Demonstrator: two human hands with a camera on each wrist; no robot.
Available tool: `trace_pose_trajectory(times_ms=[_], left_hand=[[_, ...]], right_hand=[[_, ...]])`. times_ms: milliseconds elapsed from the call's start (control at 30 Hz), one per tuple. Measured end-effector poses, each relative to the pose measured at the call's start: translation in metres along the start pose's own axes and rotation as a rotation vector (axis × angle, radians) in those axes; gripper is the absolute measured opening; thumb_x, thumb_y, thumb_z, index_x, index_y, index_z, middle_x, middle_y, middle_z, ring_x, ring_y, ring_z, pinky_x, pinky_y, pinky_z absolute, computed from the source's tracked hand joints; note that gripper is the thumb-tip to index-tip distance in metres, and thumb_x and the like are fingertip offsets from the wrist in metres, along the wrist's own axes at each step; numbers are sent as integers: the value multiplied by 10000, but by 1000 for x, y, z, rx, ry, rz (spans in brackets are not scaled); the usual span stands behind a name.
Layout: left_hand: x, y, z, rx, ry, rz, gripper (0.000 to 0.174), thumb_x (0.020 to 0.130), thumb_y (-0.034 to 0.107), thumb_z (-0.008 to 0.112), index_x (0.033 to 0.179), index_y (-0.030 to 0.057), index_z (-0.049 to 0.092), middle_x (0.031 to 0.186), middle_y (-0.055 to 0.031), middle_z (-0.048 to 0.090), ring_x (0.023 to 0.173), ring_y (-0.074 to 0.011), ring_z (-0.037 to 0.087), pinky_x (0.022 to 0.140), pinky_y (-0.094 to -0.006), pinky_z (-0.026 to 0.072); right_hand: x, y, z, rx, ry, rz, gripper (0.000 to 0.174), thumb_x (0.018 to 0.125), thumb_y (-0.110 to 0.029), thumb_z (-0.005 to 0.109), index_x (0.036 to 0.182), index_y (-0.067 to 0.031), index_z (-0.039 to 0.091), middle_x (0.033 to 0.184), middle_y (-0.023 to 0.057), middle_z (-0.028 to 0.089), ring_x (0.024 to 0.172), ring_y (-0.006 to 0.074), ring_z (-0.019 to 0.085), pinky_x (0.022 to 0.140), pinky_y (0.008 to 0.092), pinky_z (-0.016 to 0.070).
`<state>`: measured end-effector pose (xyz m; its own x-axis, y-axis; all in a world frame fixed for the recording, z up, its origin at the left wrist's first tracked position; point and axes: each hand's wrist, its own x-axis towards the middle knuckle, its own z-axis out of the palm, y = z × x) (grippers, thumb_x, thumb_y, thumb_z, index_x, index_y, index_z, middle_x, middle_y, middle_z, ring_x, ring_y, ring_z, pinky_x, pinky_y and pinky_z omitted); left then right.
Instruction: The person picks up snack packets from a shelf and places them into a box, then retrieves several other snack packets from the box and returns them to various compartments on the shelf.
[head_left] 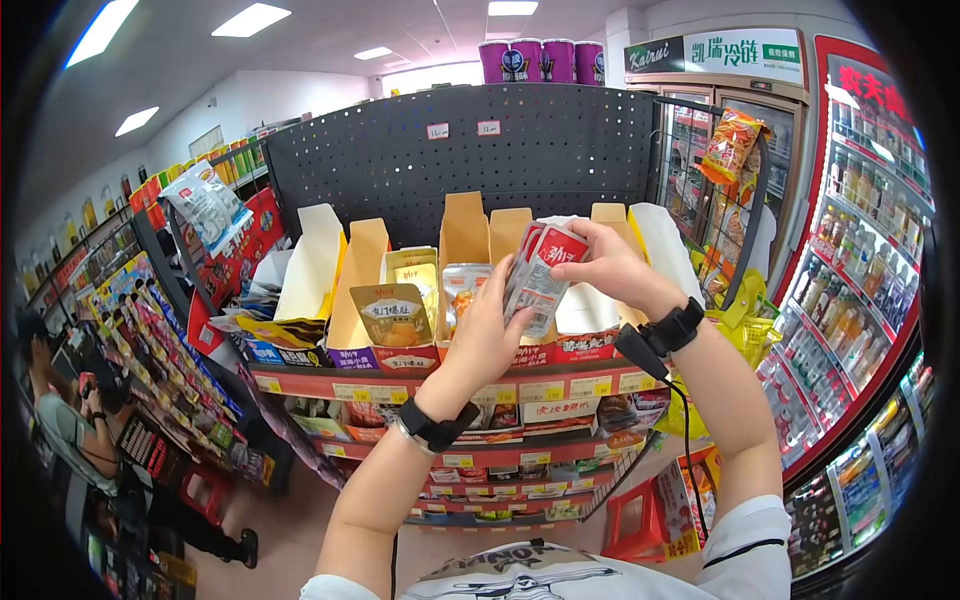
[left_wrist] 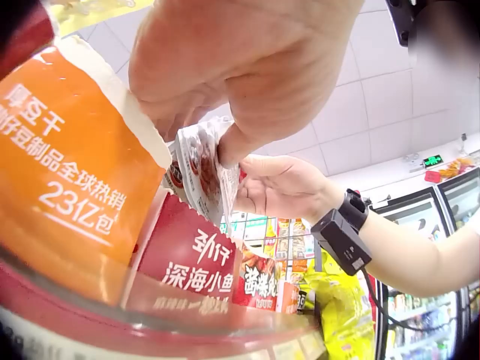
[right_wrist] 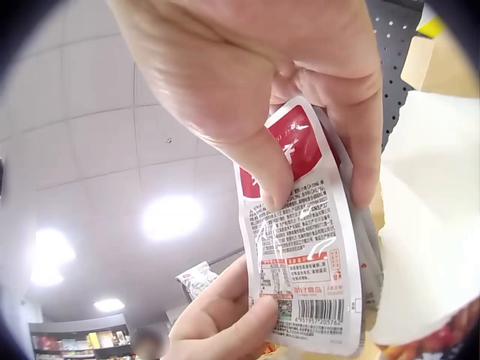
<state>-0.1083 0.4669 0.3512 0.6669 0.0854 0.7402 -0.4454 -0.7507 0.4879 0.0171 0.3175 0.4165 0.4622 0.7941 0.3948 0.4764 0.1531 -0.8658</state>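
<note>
A small stack of red-and-silver snack packets [head_left: 545, 272] is held upright above the front of the shelf. My left hand [head_left: 490, 325] grips the stack low on its left side, thumb across the printed back. From the upper right, my right hand [head_left: 605, 262] pinches the top corner between thumb and fingers. In the right wrist view the front packet [right_wrist: 300, 240] shows its ingredient text and barcode, with others layered behind it. Open cardboard display boxes [head_left: 465, 225] stand behind and around the hands. A dark red box [left_wrist: 191, 251] sits just below the packets in the left wrist view.
Brown-and-gold pouches [head_left: 392, 315] fill a box left of the hands. A red shelf edge [head_left: 330, 388] with price tags runs below. Drinks coolers [head_left: 850, 250] line the right side, yellow bags [head_left: 745, 330] hang nearer. Another person [head_left: 75, 420] stands at far left.
</note>
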Motion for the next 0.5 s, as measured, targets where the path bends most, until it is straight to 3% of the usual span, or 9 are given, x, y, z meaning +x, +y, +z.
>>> trace_pose_trajectory(times_ms=[167, 200, 233, 367, 400, 500], left_hand=[[-6, -4, -2, 83, -43, -51, 553, 809, -3, 505, 1321, 18, 297, 1115, -261, 516, 1019, -403, 512, 826, -421, 427], [-7, -2, -3, 123, -61, -124, 562, 795, -33, 528, 1311, 18, 312, 1148, -231, 528, 1055, -338, 534, 862, -360, 425], [-7, -1, -4, 125, -59, -122, 562, 795, -33, 528, 1311, 18, 312, 1148, -231, 528, 1055, -338, 534, 862, -360, 425], [-8, 2, -3, 197, -26, -217, 527, 762, -9, 577, 1245, 64, 378, 1019, -171, 611, 934, -318, 597, 769, -384, 455], [-8, 3, -3, 224, -22, -225, 522, 747, 12, 604, 1220, 77, 393, 972, -152, 631, 898, -313, 610, 742, -392, 460], [-6, 10, -2, 405, -110, -329, 555, 716, 68, 654, 1203, 64, 387, 949, -145, 634, 902, -321, 605, 731, -407, 457]], right_hand=[[7, 5, -8, -105, 27, 88, 401, 734, -17, 684, 1085, 22, 496, 973, 72, 597, 892, 147, 586, 802, 288, 487], [8, 4, -7, -194, 6, 20, 403, 718, -37, 696, 1068, 26, 507, 953, 78, 600, 857, 143, 586, 733, 274, 490], [9, 4, -6, -283, -14, -48, 406, 702, -57, 708, 1050, 30, 517, 933, 83, 603, 823, 139, 587, 665, 260, 494], [10, -6, 1, -431, -72, -113, 396, 639, -38, 723, 983, 37, 541, 904, 111, 613, 814, 161, 586, 714, 283, 475], [9, -11, 3, -394, -103, -40, 418, 610, -49, 735, 973, 40, 547, 900, 133, 617, 826, 197, 595, 741, 300, 472], [7, -19, 12, -571, -181, -15, 405, 651, -31, 725, 1002, 32, 533, 920, 101, 613, 862, 153, 579, 772, 275, 467]])
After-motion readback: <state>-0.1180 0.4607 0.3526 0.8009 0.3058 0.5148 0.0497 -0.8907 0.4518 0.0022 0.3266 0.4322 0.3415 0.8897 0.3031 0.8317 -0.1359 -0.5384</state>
